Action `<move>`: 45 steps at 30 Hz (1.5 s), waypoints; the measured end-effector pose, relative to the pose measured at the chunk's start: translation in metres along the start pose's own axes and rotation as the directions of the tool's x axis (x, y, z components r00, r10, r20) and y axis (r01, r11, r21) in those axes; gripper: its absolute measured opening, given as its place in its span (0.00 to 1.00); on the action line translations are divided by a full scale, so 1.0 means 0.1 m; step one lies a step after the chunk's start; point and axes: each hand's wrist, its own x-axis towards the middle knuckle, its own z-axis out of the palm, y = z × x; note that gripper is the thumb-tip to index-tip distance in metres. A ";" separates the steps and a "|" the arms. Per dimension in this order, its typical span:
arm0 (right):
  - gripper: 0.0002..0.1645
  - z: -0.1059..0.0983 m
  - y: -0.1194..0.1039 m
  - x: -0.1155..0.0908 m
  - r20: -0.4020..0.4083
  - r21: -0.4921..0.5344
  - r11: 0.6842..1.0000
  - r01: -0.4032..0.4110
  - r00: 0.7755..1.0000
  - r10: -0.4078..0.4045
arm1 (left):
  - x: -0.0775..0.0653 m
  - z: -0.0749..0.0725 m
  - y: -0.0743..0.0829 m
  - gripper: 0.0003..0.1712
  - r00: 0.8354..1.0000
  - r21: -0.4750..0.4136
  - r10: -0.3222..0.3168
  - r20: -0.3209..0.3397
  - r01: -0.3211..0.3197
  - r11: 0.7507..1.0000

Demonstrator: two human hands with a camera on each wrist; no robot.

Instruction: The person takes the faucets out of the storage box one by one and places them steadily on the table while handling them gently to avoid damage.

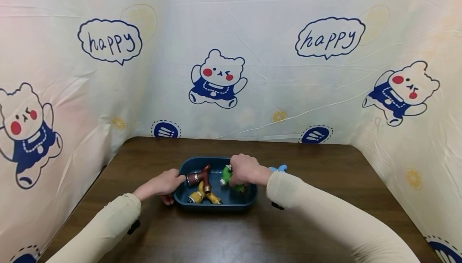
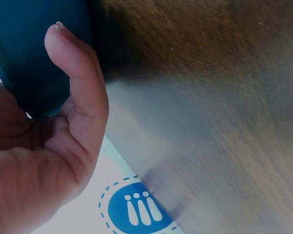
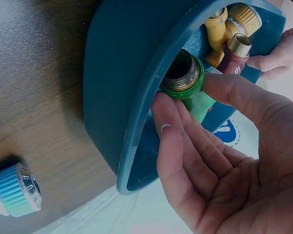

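My left hand (image 1: 164,185) grips the left end of a dark teal plastic tub (image 1: 216,206), one digit lying along its outer wall in the left wrist view. My right hand (image 1: 247,170) reaches over the tub's right part and holds a green pipe fitting (image 3: 183,85) between thumb and fingers. Its threaded metal mouth faces the right wrist camera. Inside the tub, on the left, lie a dark red branched fitting (image 1: 198,179) and a yellow branched fitting (image 1: 205,195). My right hand hides part of the green fitting.
A blue fitting (image 3: 17,190) lies on the brown wooden table (image 1: 216,235) outside the tub, to its right; in the head view my right arm partly covers it. A pale printed curtain (image 1: 267,74) surrounds the table's back and sides.
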 end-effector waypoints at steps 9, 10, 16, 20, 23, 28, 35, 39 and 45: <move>0.13 0.00 -0.01 -0.05 -0.008 0.004 1.000 0.008 1.000 -0.008 | 0.00 0.03 0.01 0.17 0.999 -0.003 -0.034 -0.039 0.034 0.999; 0.13 0.00 -0.01 -0.05 -0.008 0.004 1.000 0.009 1.000 -0.008 | -0.02 0.04 0.03 0.16 0.999 -0.001 -0.031 -0.042 0.031 1.000; 0.13 -0.01 -0.01 -0.06 -0.004 -0.003 1.000 0.007 1.000 -0.007 | -0.21 0.06 0.27 0.14 0.997 0.029 -0.043 -0.072 0.045 0.999; 0.13 -0.02 -0.01 -0.08 -0.005 -0.007 1.000 0.009 1.000 -0.009 | -0.21 0.06 0.26 0.14 0.996 0.024 -0.038 -0.075 0.040 0.999; 0.13 -0.03 -0.01 -0.09 -0.006 -0.004 1.000 0.006 1.000 -0.006 | -0.18 0.04 0.23 0.14 0.998 0.012 -0.031 -0.058 0.032 0.999; 0.13 -0.05 0.00 -0.10 -0.011 -0.001 1.000 0.005 1.000 -0.005 | 0.02 0.01 -0.03 0.17 1.000 -0.002 0.010 -0.012 -0.010 1.000; 0.13 -0.07 0.01 -0.12 -0.016 0.009 1.000 0.007 1.000 -0.007 | 0.10 0.02 -0.14 0.18 1.000 -0.012 0.023 -0.008 -0.023 1.000; 0.13 -0.09 0.02 -0.13 -0.019 0.006 1.000 -0.001 1.000 0.001 | -0.08 0.02 0.06 0.17 1.000 -0.012 0.018 -0.018 -0.019 1.000; 0.13 -0.11 0.02 -0.14 -0.032 -0.010 1.000 -0.001 0.999 0.001 | -0.02 0.00 -0.02 0.19 1.000 -0.010 0.019 0.001 -0.019 1.000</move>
